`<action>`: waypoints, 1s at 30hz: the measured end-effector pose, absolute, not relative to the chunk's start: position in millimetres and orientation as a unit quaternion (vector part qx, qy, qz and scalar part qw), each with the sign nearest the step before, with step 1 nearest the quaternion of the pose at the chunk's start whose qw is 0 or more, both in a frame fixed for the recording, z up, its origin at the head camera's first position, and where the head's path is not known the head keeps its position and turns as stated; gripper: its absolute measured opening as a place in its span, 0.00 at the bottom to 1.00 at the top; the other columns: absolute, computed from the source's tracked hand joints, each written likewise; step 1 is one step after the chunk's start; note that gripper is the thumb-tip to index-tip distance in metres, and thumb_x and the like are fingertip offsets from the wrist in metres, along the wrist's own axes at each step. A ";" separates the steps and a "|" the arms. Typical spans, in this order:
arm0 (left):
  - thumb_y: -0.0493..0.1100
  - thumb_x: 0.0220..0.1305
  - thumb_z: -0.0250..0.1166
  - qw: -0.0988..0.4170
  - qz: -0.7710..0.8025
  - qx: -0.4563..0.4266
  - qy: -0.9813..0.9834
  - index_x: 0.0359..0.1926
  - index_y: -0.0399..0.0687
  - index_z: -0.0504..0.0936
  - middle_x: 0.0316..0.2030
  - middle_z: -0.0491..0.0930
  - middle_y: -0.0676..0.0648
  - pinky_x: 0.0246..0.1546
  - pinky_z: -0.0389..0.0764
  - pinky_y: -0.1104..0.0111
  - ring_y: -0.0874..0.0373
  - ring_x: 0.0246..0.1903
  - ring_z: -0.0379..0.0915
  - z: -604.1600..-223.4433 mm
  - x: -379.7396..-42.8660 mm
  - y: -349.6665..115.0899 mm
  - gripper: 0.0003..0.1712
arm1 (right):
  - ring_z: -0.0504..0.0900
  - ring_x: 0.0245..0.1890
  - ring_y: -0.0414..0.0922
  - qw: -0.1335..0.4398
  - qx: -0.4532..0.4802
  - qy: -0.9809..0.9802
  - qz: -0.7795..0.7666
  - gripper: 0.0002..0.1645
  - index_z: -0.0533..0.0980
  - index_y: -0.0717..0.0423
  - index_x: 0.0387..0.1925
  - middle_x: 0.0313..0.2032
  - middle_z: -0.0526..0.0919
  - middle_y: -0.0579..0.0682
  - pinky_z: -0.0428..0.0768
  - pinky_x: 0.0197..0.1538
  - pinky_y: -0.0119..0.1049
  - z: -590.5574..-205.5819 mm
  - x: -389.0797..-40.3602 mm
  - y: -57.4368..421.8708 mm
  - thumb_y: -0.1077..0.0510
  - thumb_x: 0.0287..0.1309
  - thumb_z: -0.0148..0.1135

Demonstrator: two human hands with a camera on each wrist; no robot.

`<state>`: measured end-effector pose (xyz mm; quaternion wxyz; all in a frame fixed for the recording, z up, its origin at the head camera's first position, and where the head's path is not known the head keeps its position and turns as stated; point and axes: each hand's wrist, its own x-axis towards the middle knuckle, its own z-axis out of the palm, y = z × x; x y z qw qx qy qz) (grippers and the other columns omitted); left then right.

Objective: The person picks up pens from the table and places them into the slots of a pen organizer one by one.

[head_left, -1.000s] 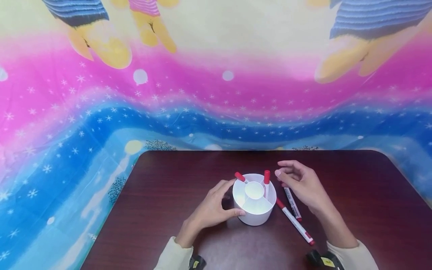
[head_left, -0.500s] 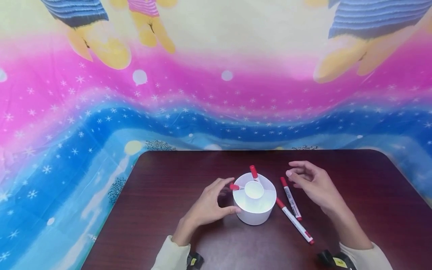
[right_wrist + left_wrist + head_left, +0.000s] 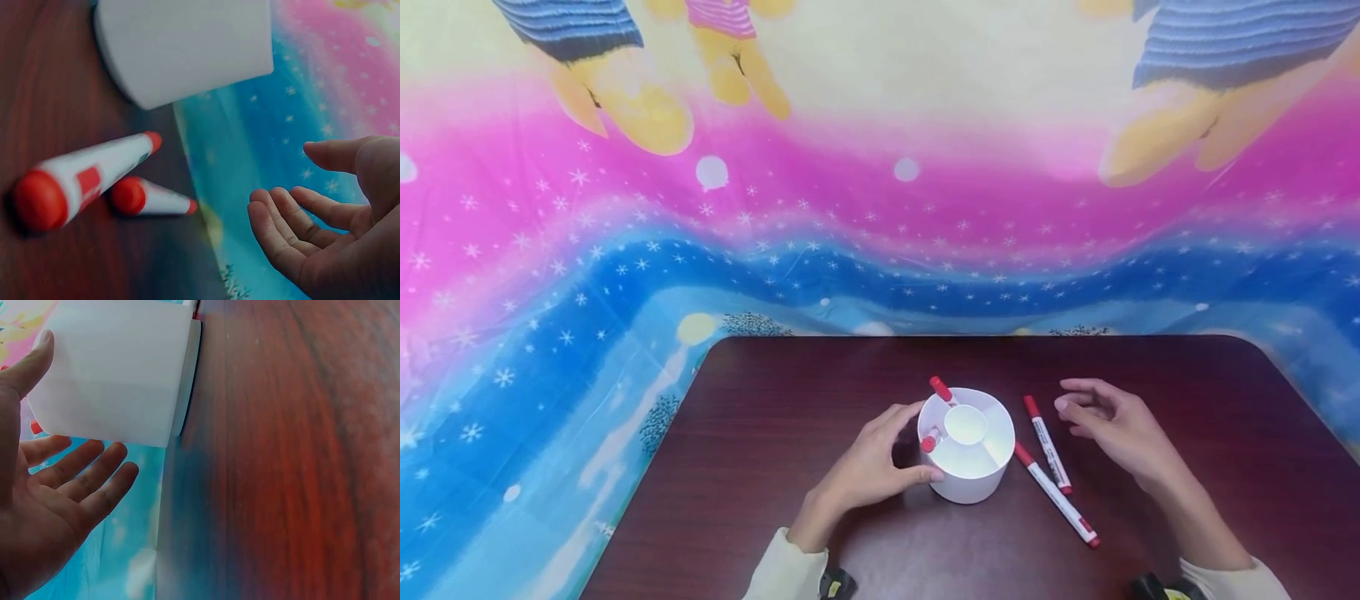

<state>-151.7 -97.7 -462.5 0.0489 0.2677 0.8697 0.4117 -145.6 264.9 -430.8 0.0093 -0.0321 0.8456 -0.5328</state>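
Note:
A round white pen organizer [image 3: 968, 487] with compartments around a central cup stands on the table. Two red-capped markers lean in it: one marker [image 3: 940, 388] at the back left, the other marker [image 3: 928, 443] at the left. My left hand [image 3: 874, 458] spreads along the organizer's left side, thumb at the front of the rim. In the left wrist view its fingers [image 3: 94, 481] extend right at the white wall. My right hand [image 3: 1120, 425] hovers at the right, fingers loosely bent, holding nothing. Nearest it lies a marker [image 3: 1047, 446], and a second marker [image 3: 1058, 496] lies in front.
A dark reddish-brown wooden table [image 3: 760, 417] carries everything. Behind it and at its left hangs a colourful cloth [image 3: 850, 208] with snowflakes and cartoon figures. Black wrist straps [image 3: 838, 583] sit at the light sleeves.
The organizer has turned counterclockwise as I see it from above, carrying its two markers to the left side. My right hand has drawn back to the right, away from the marker there.

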 end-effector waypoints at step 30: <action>0.67 0.57 0.80 0.060 0.416 0.258 0.870 0.82 0.66 0.65 0.66 0.79 0.55 0.65 0.84 0.61 0.60 0.63 0.78 -463.3 -150.7 -98.3 0.56 | 0.91 0.45 0.46 0.122 0.006 0.875 -0.468 0.44 0.72 0.72 0.70 0.58 0.84 0.70 0.91 0.41 0.38 -472.1 -171.5 277.9 0.52 0.62 0.80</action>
